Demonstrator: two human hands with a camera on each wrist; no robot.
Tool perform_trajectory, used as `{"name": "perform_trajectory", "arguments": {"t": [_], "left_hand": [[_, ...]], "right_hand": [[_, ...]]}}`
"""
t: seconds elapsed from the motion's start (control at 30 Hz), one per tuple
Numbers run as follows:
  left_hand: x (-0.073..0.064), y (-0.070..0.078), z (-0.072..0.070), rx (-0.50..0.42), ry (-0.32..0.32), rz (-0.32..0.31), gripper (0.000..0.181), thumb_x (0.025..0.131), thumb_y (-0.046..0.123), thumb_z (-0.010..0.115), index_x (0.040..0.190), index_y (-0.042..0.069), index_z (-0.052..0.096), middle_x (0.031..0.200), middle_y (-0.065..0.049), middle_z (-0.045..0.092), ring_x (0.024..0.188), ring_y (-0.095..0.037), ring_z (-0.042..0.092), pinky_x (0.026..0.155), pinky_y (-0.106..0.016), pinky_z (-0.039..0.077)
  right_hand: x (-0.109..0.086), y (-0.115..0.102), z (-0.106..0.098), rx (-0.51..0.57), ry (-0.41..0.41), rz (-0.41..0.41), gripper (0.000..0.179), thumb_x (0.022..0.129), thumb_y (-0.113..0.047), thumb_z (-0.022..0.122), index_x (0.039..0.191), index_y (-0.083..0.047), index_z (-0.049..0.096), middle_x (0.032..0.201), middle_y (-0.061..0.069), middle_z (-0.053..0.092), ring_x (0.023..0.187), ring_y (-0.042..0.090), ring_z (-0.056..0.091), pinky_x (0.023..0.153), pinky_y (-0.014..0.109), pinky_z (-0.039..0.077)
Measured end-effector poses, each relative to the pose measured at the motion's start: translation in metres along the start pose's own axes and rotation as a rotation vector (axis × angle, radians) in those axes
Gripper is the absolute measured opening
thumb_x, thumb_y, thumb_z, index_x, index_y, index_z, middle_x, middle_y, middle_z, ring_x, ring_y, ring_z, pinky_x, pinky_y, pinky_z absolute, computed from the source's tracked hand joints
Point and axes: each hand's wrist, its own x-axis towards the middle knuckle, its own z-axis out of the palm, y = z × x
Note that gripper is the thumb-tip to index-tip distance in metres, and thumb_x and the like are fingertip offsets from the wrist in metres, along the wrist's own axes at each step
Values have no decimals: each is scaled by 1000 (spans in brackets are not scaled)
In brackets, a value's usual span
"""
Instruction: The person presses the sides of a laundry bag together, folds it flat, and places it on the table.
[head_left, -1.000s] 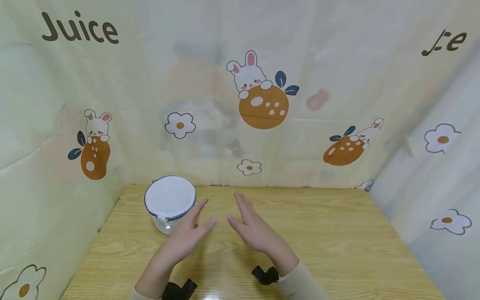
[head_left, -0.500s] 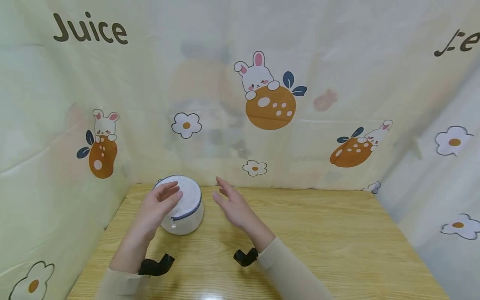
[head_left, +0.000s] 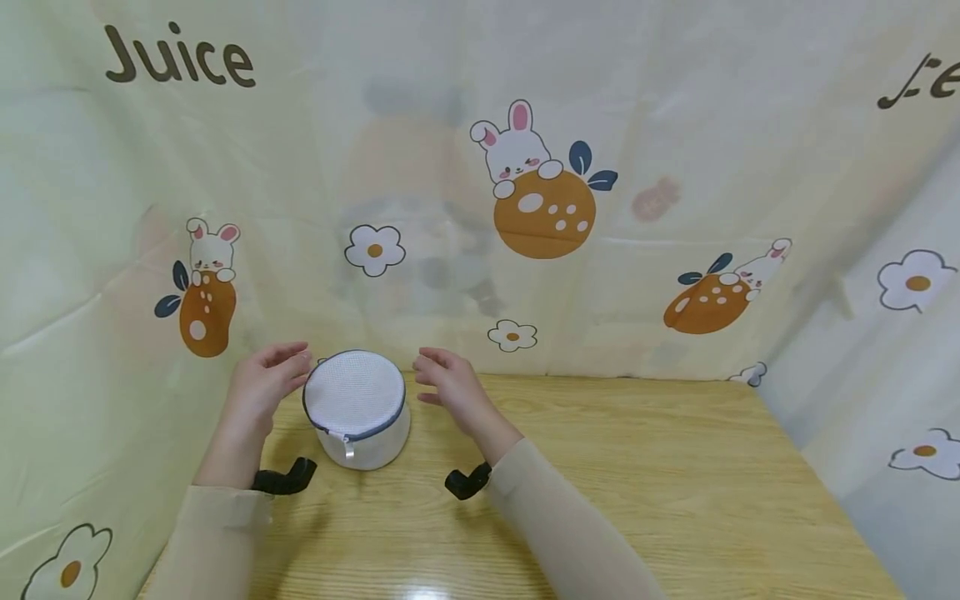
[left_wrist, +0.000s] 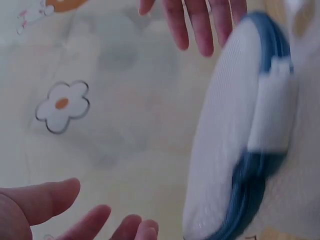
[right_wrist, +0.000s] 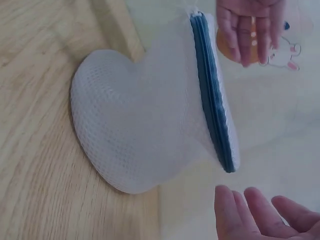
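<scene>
A round white mesh laundry bag (head_left: 356,392) with a blue zip round its top stands upright on the wooden table, left of centre. Its white zip pull hangs at the front in the head view. My left hand (head_left: 262,379) is at the bag's left side, fingers relaxed and a little bent, holding nothing. On the opposite side my right hand (head_left: 453,387) faces it with loosely bent fingers, a small gap from the bag. Seen from the right wrist, the mesh wall (right_wrist: 135,120) sags inward below the blue zip (right_wrist: 212,95).
The wooden table (head_left: 637,483) ends at a printed curtain (head_left: 420,167) behind the bag, and more curtain hangs at both sides. A black wrist mount (head_left: 287,477) sits on the left wrist, another black mount (head_left: 467,482) on the right.
Both hands have moved forward; the left passed over the bag to its far left side, and the right shifted left toward it. The head view has turned slightly.
</scene>
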Motion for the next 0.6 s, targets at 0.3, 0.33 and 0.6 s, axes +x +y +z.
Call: {"name": "perform_trajectory", "arguments": {"t": [0.3, 0.33, 0.6], "left_hand": [[32, -10, -16, 83, -69, -92, 64, 108, 41, 64, 158, 4, 52, 163, -23, 52, 142, -37, 60, 116, -39, 52], [35, -11, -17, 81, -83, -99, 64, 108, 42, 64, 158, 4, 52, 162, -24, 52, 138, -35, 64, 113, -36, 55], [53, -19, -16, 46, -209, -173, 62, 108, 32, 67, 158, -1, 50, 153, -23, 60, 97, -8, 73, 92, -26, 63]], "right_hand": [[26, 5, 2, 120, -39, 153, 58, 110, -39, 59, 155, -3, 51, 148, 22, 63, 132, 36, 65, 111, 49, 58], [28, 5, 3, 121, -40, 163, 58, 110, -39, 60, 155, -3, 52, 147, 22, 63, 131, 35, 66, 111, 49, 58], [40, 8, 9, 135, -51, 219, 58, 109, -36, 64, 153, -1, 53, 138, 19, 67, 127, 34, 68, 111, 48, 58]]}}
